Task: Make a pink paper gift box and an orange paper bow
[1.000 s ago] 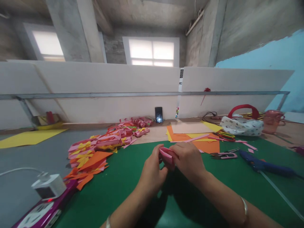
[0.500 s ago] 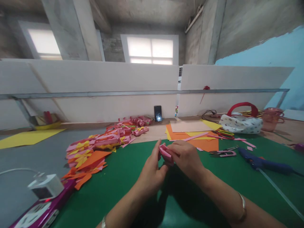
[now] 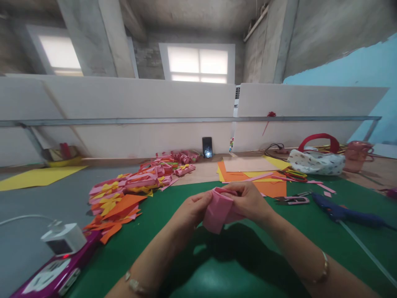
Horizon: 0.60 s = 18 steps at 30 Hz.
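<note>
Between my two hands, above the green mat (image 3: 167, 231), is a folded piece of pink paper (image 3: 217, 212) with an opening at its top edge. My left hand (image 3: 194, 209) pinches its left side near the top, thumb and fingers closed on it. On the right, my right hand (image 3: 248, 200) grips the upper right edge, and some of its fingertips are hidden behind or inside the fold. A further flap of pink paper shows below my right fingers.
Left lies a heap of pink, orange and yellow paper pieces (image 3: 124, 188), near a purple power strip (image 3: 49, 277) with a white charger (image 3: 63, 239). Right are thread snips (image 3: 293, 200), a blue glue gun (image 3: 347, 213), orange sheets (image 3: 273, 189) and a cloth basket (image 3: 316, 161). A phone (image 3: 207, 147) stands behind.
The pink paper has been turned, so its broad side and top opening now face me. My left hand has shifted left and down, my right hand slightly right.
</note>
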Each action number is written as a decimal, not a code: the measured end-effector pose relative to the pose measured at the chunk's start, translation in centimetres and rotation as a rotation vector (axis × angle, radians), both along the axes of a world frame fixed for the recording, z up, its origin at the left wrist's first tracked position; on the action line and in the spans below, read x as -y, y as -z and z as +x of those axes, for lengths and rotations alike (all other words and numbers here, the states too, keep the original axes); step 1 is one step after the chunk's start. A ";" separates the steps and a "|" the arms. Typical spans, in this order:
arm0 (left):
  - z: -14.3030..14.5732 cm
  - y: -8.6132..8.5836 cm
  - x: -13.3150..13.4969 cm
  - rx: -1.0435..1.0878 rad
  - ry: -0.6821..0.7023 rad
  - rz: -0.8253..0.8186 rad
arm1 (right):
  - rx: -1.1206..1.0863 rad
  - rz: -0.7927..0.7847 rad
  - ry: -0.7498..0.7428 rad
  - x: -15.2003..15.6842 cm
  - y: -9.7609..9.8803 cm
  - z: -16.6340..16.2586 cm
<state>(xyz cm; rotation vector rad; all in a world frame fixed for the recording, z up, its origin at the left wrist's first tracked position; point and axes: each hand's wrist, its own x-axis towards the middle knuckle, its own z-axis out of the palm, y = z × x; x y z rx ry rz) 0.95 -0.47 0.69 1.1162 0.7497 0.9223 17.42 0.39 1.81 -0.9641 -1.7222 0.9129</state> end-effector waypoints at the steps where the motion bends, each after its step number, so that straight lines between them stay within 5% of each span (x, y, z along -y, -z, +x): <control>1: -0.1 0.0 0.1 -0.001 0.010 -0.026 | -0.020 -0.018 -0.010 0.0 0.0 -0.1; 11: -0.7 -0.1 0.5 0.156 0.184 -0.213 | -0.040 -0.040 -0.061 0.3 0.0 -0.2; 18: -0.5 0.0 0.5 0.158 0.159 -0.232 | 0.012 -0.052 -0.109 0.3 -0.1 0.1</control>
